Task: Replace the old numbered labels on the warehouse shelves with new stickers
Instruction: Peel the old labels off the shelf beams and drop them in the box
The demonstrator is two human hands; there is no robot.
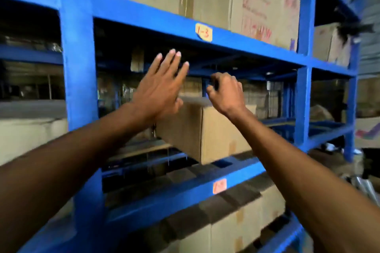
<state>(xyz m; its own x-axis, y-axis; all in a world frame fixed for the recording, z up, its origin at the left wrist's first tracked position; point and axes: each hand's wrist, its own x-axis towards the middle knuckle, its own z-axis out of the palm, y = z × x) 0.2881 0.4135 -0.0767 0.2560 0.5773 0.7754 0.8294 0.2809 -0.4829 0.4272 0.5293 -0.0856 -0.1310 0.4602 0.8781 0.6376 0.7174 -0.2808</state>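
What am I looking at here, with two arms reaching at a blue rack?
One picture, from a camera worn on a person's head, so you see their own arms. No machine. The left hand is open, fingers straight. The right hand is curled; whether it pinches something is too blurred to tell. Both are raised before a blue rack loaded with cardboard boxes. The upper beam bears a yellow label reading 1-3; the lower beam bears an orange label, too blurred to read.
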